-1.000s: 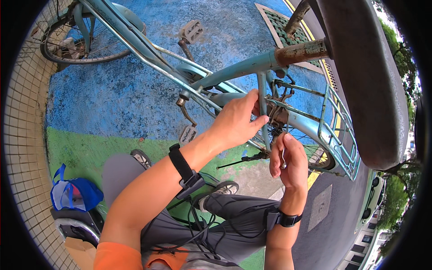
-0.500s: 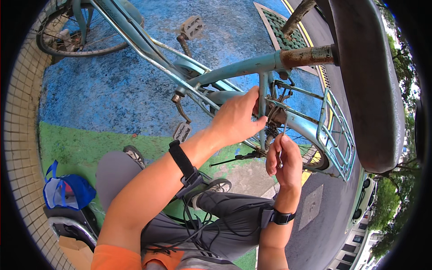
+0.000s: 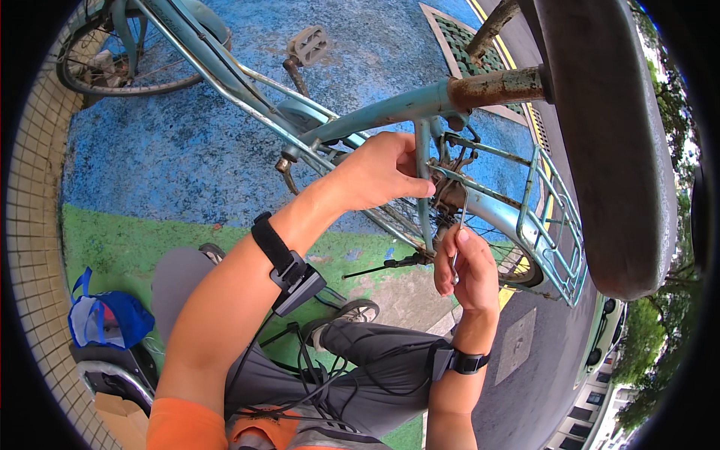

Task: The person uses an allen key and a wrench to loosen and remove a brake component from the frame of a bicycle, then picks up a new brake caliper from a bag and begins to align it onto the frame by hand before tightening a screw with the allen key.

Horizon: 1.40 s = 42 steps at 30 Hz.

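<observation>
A worn light-blue bicycle [image 3: 405, 105] stands across the view, its rust-marked seat post near the dark saddle [image 3: 600, 150]. My left hand [image 3: 375, 172] is closed around an upright frame tube just ahead of the rear wheel; the thumb shows in front, and the other fingertips are hidden behind. In my right hand [image 3: 474, 266] is a slim metal wrench [image 3: 454, 270], pinched between thumb and fingers. Its upper end reaches toward the rusty brake parts [image 3: 450, 191] above the rear hub, where its exact contact is hard to make out.
A rear rack [image 3: 551, 217] juts out over the rear mudguard. Pedals, a kickstand [image 3: 397, 262] and my shoe are close by. Black cords [image 3: 322, 382] lie over my lap. At left are a blue bag [image 3: 112, 315] and a tiled wall [image 3: 37, 210]; a road runs along the right.
The bicycle and both hands appear slightly further left in view. My left hand stays at the frame tube, and the wrench remains in my right hand near the brake parts.
</observation>
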Each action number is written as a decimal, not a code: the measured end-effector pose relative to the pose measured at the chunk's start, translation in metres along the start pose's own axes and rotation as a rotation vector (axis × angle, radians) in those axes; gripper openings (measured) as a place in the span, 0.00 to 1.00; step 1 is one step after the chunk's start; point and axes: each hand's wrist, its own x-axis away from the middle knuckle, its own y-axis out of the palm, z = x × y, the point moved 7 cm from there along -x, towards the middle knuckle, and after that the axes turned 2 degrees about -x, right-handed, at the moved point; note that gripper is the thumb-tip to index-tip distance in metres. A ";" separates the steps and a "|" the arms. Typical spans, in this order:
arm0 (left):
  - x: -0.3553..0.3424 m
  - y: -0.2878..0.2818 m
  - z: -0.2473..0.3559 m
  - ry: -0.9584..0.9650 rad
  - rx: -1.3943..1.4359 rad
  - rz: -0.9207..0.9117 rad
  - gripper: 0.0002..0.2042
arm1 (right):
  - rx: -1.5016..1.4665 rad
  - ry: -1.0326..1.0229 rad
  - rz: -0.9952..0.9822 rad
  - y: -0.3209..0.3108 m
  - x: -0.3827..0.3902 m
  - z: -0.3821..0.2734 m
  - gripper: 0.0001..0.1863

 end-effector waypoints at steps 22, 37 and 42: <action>0.006 0.008 0.018 0.046 -0.560 0.213 0.16 | 0.061 -0.053 0.170 -0.010 0.000 0.006 0.17; 0.009 0.011 0.012 0.173 -0.480 0.240 0.22 | 0.286 -0.164 0.209 -0.017 0.004 0.007 0.20; 0.010 0.010 0.009 0.173 -0.439 0.249 0.23 | 0.338 -0.152 0.209 -0.016 0.004 0.007 0.21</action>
